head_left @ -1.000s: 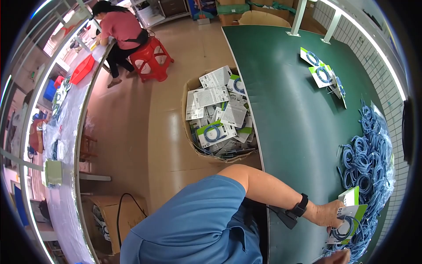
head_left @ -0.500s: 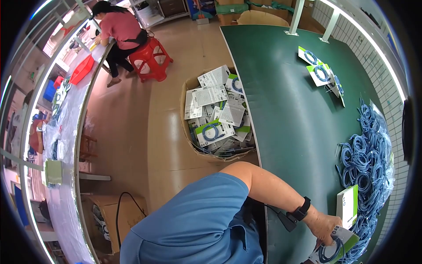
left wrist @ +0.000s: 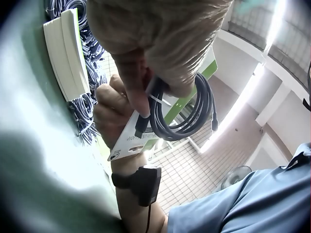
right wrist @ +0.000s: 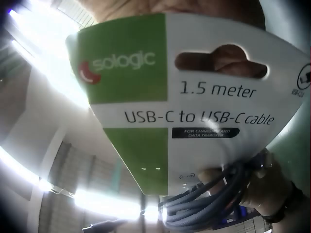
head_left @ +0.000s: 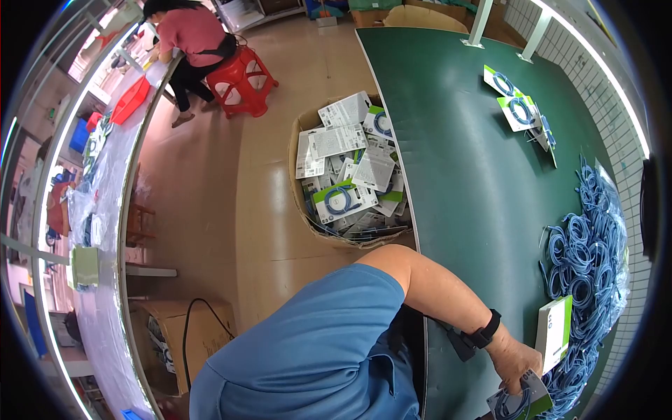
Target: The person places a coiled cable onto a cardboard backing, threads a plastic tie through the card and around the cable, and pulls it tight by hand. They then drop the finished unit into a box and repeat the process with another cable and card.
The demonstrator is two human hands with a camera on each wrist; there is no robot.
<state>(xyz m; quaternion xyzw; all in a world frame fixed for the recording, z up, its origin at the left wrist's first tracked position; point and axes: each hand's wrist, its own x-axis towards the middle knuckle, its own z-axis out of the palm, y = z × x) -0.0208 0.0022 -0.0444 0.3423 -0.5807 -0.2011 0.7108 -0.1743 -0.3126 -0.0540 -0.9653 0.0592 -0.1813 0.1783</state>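
Note:
My left hand (head_left: 514,360) reaches down at the lower right of the head view, over a green and white card (head_left: 537,387) with a dark blue coiled cable (head_left: 509,406). In the left wrist view its fingers pinch the coiled cable (left wrist: 182,124) by the white tie, against the card (left wrist: 127,138). Beyond, my right hand (left wrist: 111,109) grips the card's edge. The right wrist view shows the printed card (right wrist: 214,104), reading USB-C to USB-C cable, with my right hand (right wrist: 180,8) behind its top edge and the hanger slot. In the head view my right hand is hidden.
A stack of cards (head_left: 553,332) stands beside my left hand, next to a long heap of blue cables (head_left: 584,259). Several carded cables (head_left: 519,112) lie farther along the green table (head_left: 455,175). A carton (head_left: 297,161) of packed cards stands by the table's edge. Another person (head_left: 189,38) sits across the aisle.
My left hand has moved down and slightly left with the card and cable, away from the card stack, which now shows fully. The right hand has left the head view.

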